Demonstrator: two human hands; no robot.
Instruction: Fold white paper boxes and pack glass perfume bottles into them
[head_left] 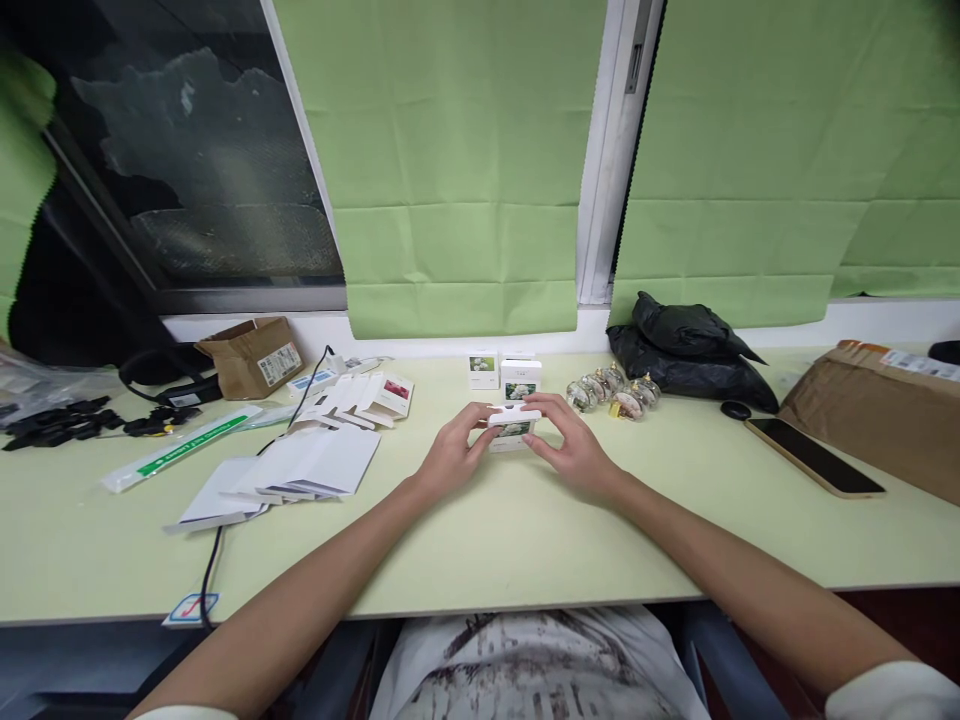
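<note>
A small white box [513,428] with a flower picture on its front stands on the pale green table [480,540], held between both hands. My left hand [452,455] grips its left side with curled fingers. My right hand [570,445] holds its right side, fingers reaching over the top flap. Just behind it stand two more small white boxes [520,379] of the same kind. Several small clear glass bottles [615,392] lie to the right of them.
Flat white cartons [300,470] and printed sleeves [367,395] lie at left, with a black cable [214,560], a torn brown box [253,355] and black parts [67,420]. A black bag [686,345], a phone [814,455] and a brown parcel [877,410] are at right.
</note>
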